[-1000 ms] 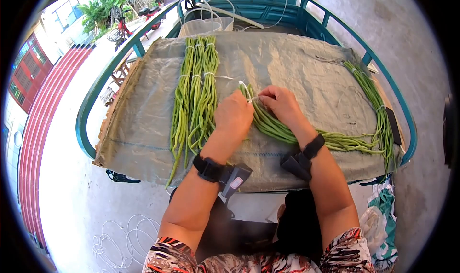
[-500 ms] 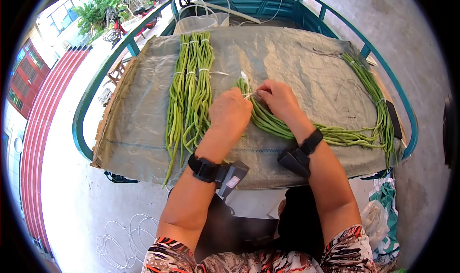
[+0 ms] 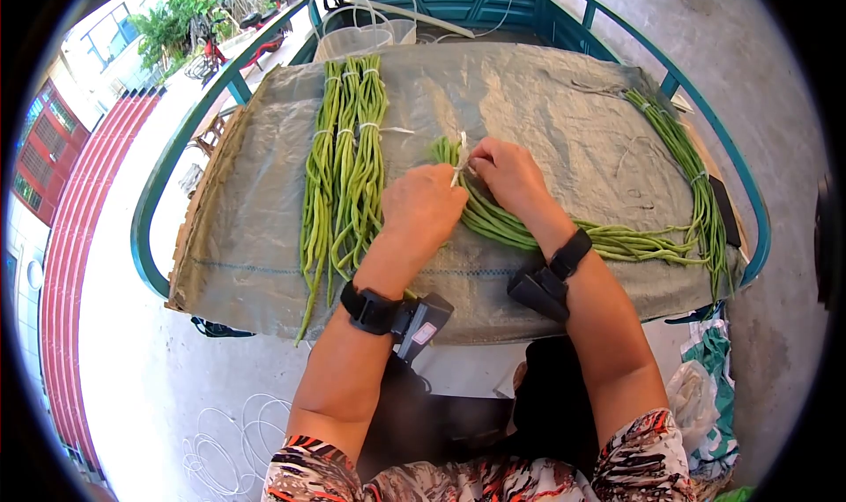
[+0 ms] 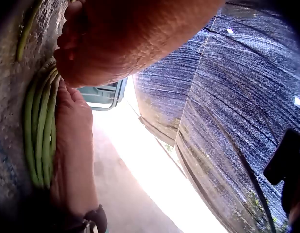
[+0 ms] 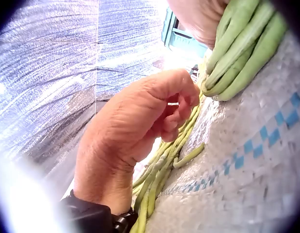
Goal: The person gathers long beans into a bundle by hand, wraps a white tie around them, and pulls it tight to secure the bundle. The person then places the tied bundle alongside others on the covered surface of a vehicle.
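Note:
A bunch of long green beans (image 3: 498, 229) lies curved on the woven sheet, with a white tie string (image 3: 460, 160) around it near its left end. At the string, the left hand (image 3: 423, 204) holds with curled fingers, back of the hand upward. The right hand (image 3: 513, 180) pinches the string between thumb and forefinger, just right of the left hand. In the right wrist view the bean stalks (image 5: 247, 53) bend beside the left hand, and the right hand (image 5: 140, 114) shows curled fingers. The left wrist view shows beans (image 4: 41, 131) beside the right forearm.
Three tied bean bundles (image 3: 346, 158) lie side by side left of the hands. Another bundle (image 3: 683, 149) lies along the right edge. Teal rails (image 3: 172, 163) border the cart bed, clear plastic tubs (image 3: 357, 39) stand at the back, and white cord (image 3: 225, 445) coils on the ground.
The white string's end now stands more upright between the hands, and the right hand has shifted slightly up. The head view has tilted a little, so the scene sits slightly left.

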The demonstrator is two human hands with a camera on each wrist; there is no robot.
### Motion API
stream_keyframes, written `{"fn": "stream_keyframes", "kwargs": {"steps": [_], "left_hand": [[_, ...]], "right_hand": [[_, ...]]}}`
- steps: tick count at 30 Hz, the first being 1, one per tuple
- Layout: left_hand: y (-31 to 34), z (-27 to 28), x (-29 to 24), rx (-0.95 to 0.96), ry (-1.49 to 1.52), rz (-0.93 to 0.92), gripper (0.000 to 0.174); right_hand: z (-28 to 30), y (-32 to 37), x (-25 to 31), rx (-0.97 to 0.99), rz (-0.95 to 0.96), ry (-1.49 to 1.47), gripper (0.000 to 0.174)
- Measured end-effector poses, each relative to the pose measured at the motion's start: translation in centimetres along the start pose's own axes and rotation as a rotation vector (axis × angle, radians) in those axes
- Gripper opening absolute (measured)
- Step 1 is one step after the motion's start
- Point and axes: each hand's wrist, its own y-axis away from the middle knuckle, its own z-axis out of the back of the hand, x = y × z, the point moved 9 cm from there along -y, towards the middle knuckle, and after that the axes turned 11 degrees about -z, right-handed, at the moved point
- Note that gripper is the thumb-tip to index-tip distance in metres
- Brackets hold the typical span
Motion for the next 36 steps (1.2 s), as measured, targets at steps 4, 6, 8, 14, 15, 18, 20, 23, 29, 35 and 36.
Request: {"fn": "stream_keyframes", "kwargs": {"steps": [4,6,8,14,15,18,20,23,29,35,36], "left_hand": [[-0.1,-0.3,-0.3,0.009,0.019,-0.027,0.023],[-0.2,-0.4,-0.9,-0.003,0.039,-0.081,0.024],[-0.4,-0.7,-0.8,0.025,0.134,-0.129,0.024],[-0.4,-1.8,0.4,0.013,0.455,-0.066,0.024],[-0.3,-2.1,0.7,0.0,0.478,-0.033,0.025],[-0.6,-3.1,2.6,-0.043,0.456,0.057,0.027],[-0.7,-3.1,3.4,-0.056,0.391,0.095,0.028],[-0.4,-2.6,3.4,-0.044,0.412,0.167,0.027],[-0.6,-2.5,3.5,-0.072,0.459,0.156,0.025],[-0.7,-0.5,1.5,-0.28,1.008,0.062,0.041],[-0.7,-1.1,1.3,-0.234,1.126,0.092,0.045]], "right_hand": [[0.3,-0.1,0.2,-0.061,0.017,0.006,0.014],[0.5,-0.1,0.1,-0.105,0.058,-0.001,0.013],[0.4,-0.4,-0.4,-0.117,0.038,-0.028,0.014],[1.3,0.1,-0.6,-0.131,-0.072,-0.074,0.02],[1.0,0.1,-1.0,-0.105,-0.122,-0.083,0.022],[0.3,0.4,-1.1,-0.002,-0.182,-0.006,0.032],[0.6,1.4,0.1,0.136,-0.197,0.099,0.032],[0.4,2.4,1.2,0.292,-0.102,0.209,0.036],[-0.2,4.0,2.9,0.391,0.061,0.314,0.037],[2.4,2.5,3.5,-0.029,0.11,-0.088,0.04],[3.2,2.5,3.7,-0.129,0.167,-0.179,0.041]]}}
